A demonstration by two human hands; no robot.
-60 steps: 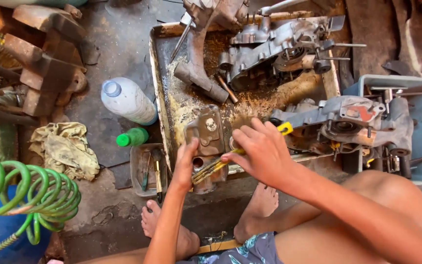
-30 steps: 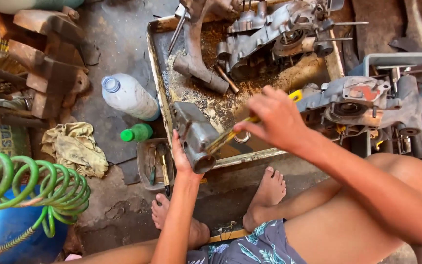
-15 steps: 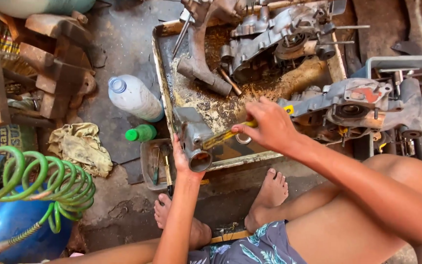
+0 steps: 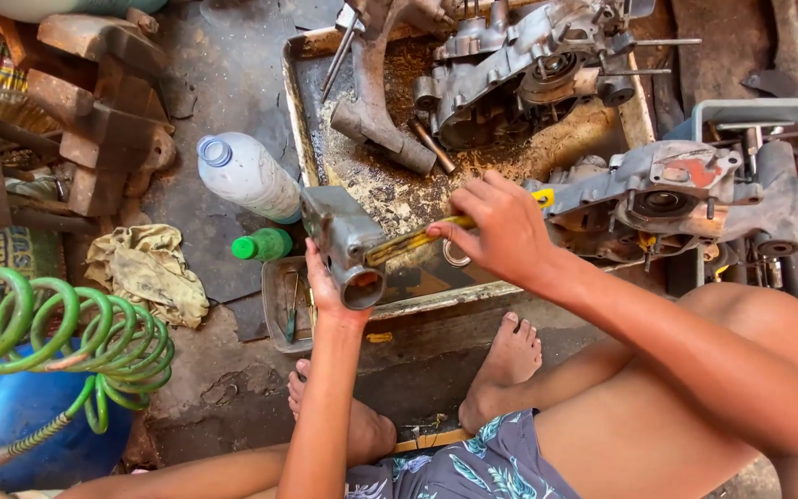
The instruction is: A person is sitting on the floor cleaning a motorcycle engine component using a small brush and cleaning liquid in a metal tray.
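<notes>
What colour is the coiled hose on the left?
The coiled hose is bright green, seen in the head view, looped over a blue drum.

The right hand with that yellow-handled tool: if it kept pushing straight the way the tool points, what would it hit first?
The right hand aims the yellow-handled tool leftward at the grey metal part gripped by the left hand. The tool already appears to touch it, so that part comes first, though depth is hard to judge.

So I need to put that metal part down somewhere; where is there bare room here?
Bare floor lies above the plastic bottle, between the wood blocks and the metal tray. The tray's near strip, under the right hand, is fairly open. Its far end is crowded with engine casings. The left hand holds the metal part.
</notes>
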